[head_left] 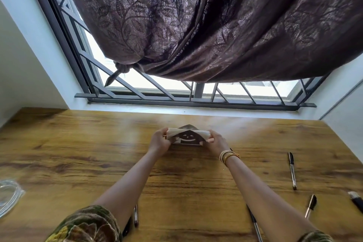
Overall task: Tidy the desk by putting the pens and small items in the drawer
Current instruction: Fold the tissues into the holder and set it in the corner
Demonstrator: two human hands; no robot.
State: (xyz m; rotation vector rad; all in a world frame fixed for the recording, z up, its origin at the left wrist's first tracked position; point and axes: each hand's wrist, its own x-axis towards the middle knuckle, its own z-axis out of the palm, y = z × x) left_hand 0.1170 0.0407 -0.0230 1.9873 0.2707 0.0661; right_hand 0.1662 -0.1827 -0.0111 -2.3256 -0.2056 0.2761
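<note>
Left hand (159, 142): fingers curled around the left end of the wooden holder, gripping it.
Right hand (215, 142): clasps the holder's right end; thin gold and orange bangles (228, 155) ring the wrist.
Wooden holder (187, 136): pale, flat-sided box shape with a peaked cut-out front showing a dark smiling face; it sits between both hands at the desk's middle, towards the window, and whether it touches the desk cannot be told.
Desk (78, 143): broad, glossy, warm brown wood grain with dark streaks.
Pens: a slim clear-barrelled pen with black cap (292, 170) lies well to the right; a shorter dark-capped pen (311, 205) near it; two more dark pens (254, 222) (135, 216) lie beside the forearms near the front edge.
Right edge: dark blurred small item (356, 200), kind unclear.
Left edge: coil of clear plastic tubing (8, 196).
Sleeves (86, 226): green floral fabric.
Curtain (196, 21): brown, leaf-patterned, knotted, draped over the barred window (137, 86).
</note>
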